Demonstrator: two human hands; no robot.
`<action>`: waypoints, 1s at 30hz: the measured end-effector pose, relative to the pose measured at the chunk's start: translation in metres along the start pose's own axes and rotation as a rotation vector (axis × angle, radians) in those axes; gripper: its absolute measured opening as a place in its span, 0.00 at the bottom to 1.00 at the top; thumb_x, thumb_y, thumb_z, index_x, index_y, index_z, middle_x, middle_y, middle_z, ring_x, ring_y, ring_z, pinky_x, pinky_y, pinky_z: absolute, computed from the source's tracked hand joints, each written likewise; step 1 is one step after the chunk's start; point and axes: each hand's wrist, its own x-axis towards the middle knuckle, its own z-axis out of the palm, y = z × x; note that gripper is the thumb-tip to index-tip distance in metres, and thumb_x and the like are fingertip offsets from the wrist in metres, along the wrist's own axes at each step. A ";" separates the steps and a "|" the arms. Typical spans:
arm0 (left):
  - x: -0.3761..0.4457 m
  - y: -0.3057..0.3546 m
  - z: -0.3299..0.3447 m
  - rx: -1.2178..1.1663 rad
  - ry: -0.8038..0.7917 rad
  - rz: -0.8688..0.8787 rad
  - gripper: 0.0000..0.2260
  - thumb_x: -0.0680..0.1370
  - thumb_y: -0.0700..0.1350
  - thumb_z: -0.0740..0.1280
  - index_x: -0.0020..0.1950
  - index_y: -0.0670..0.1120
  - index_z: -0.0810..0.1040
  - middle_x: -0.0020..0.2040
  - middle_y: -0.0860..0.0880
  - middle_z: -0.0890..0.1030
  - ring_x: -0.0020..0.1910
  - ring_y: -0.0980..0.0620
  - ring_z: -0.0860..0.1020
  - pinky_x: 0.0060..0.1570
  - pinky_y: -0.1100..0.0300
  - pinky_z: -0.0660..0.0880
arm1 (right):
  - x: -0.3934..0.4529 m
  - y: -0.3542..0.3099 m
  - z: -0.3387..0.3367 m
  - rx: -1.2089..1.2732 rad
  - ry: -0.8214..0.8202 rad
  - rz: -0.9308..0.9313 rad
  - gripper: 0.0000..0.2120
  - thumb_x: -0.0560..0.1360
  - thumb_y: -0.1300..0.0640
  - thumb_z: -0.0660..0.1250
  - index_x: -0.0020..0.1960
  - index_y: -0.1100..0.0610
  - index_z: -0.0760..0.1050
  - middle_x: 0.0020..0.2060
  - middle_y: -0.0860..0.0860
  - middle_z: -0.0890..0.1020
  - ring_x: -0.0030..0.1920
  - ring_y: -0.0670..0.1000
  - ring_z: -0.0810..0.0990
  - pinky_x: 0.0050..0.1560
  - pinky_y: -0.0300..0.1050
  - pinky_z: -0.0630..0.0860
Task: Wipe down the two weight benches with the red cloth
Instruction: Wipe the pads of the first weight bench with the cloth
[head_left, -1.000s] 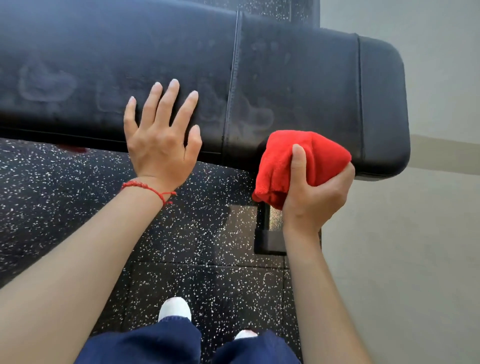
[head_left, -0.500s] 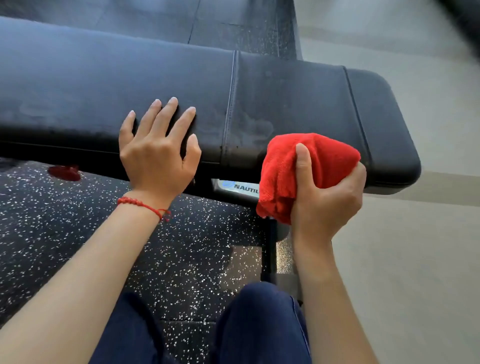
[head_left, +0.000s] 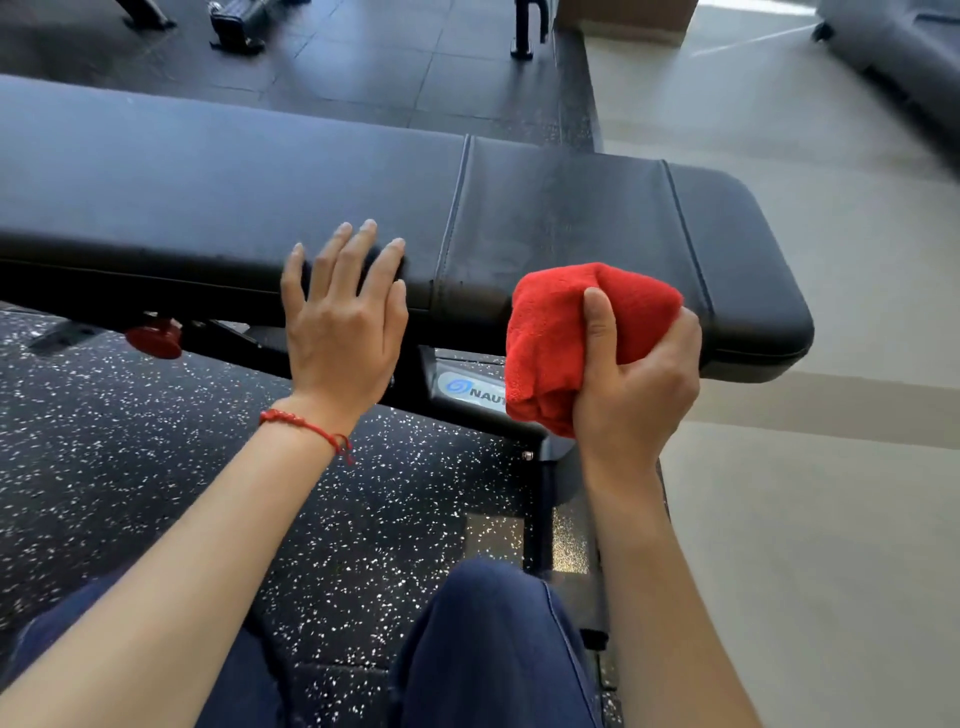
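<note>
A black padded weight bench (head_left: 218, 197) runs across the view from left to right, its rounded end at the right. My left hand (head_left: 343, 322) lies flat with fingers spread on the bench's near edge, a red string bracelet on the wrist. My right hand (head_left: 634, 384) is clenched around a bunched red cloth (head_left: 550, 338), held against the bench's near side close to its right end. Faint smears show on the pad between the two seams.
A red adjustment knob (head_left: 155, 338) sticks out under the bench at left. The bench's metal frame (head_left: 540, 499) drops to the speckled black rubber floor (head_left: 130, 467). Pale floor (head_left: 831, 519) lies at right, other equipment bases (head_left: 236, 21) at the back. My knees fill the bottom.
The view has dropped lower and tilted up, showing the bench's underside and the room beyond. My knee has come up into view. Both hands keep their places on the bench.
</note>
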 end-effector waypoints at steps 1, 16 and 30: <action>-0.002 0.003 -0.001 -0.010 -0.008 -0.004 0.17 0.81 0.46 0.54 0.64 0.42 0.75 0.64 0.41 0.75 0.65 0.42 0.70 0.67 0.43 0.54 | 0.001 0.001 -0.002 -0.005 -0.011 -0.015 0.26 0.70 0.40 0.64 0.48 0.65 0.73 0.42 0.58 0.77 0.42 0.55 0.76 0.41 0.33 0.63; 0.002 -0.013 -0.006 -0.078 -0.075 0.068 0.19 0.80 0.51 0.53 0.66 0.46 0.74 0.66 0.46 0.75 0.65 0.48 0.69 0.63 0.52 0.55 | -0.002 -0.009 0.038 -0.012 -0.013 -0.459 0.27 0.72 0.40 0.66 0.44 0.67 0.75 0.37 0.59 0.77 0.37 0.56 0.75 0.38 0.42 0.70; -0.002 -0.063 -0.018 -0.067 -0.048 0.132 0.18 0.79 0.51 0.55 0.63 0.44 0.77 0.62 0.43 0.77 0.63 0.44 0.73 0.63 0.50 0.58 | -0.022 -0.001 0.030 -0.019 0.022 -0.342 0.26 0.73 0.39 0.62 0.47 0.65 0.72 0.39 0.60 0.76 0.40 0.57 0.75 0.44 0.43 0.69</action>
